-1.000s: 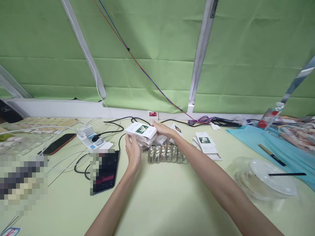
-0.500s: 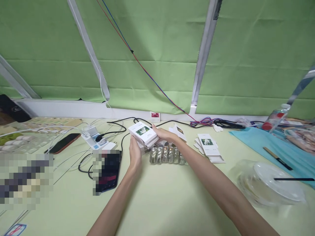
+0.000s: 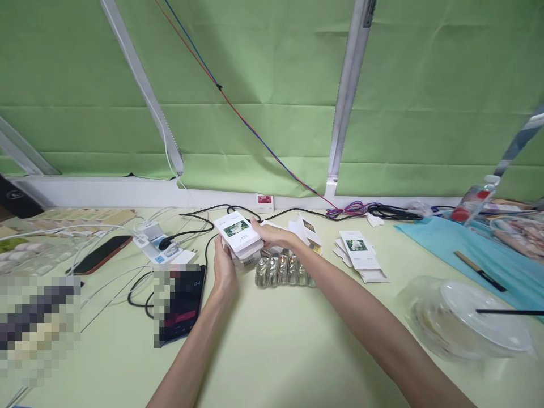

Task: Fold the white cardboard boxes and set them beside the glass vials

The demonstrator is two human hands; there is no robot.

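Observation:
A stack of white cardboard boxes (image 3: 236,229) with a white-flower picture on top is held between both my hands, above the table. My left hand (image 3: 224,266) grips its left side and near corner. My right hand (image 3: 271,233) is closed on the right edge, thumb near the top. Just right of the stack stands a row of small glass bottles (image 3: 283,271), partly hidden by my right forearm. Beyond that forearm lies an unfolded white box (image 3: 306,231) with a dark and yellow print. Several flat flower-print boxes (image 3: 359,252) lie farther right.
On the left are a phone (image 3: 182,306), a power strip (image 3: 164,246), cables and another phone (image 3: 102,253). A small box with a red picture (image 3: 264,202) stands at the back. A bagged tub (image 3: 484,311), a knife (image 3: 480,272), blue cloth (image 3: 437,241) and a bottle (image 3: 476,198) occupy the right.
Both hands have shifted slightly left in view with the stack, whose top face tips a little more toward me. The whole view has moved slightly; the bottles stay in their row.

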